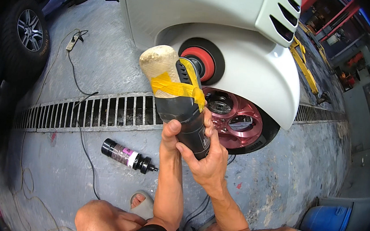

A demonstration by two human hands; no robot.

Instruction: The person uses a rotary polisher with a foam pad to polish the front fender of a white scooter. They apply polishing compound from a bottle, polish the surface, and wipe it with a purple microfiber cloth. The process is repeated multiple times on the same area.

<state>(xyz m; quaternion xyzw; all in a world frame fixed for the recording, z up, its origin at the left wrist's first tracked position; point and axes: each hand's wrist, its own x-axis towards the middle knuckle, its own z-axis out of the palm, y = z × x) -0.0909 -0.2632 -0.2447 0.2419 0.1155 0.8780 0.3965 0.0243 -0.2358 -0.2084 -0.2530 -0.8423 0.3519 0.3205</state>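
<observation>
With both hands I hold a black electric polisher [172, 107], its far end wrapped in a pale, worn cover and yellow tape. My left hand [170, 136] is closed around the body's left side, its fingers mostly hidden beneath. My right hand [207, 158] grips the near end from the right, thumb on top. The round red-and-black pad [207, 62] faces the white curved fender [264, 74] of what looks like a scooter, and appears to lie against it. Below the fender shows a pink metallic wheel [252, 130] with a dark tyre.
A black bottle [117, 151] with a pink label lies on the floor left of my arms. Cables trail past a power strip [72, 41]. A metal drain grate [91, 114] crosses the floor. A car wheel [29, 29] stands left, a blue drum [325, 220] at lower right.
</observation>
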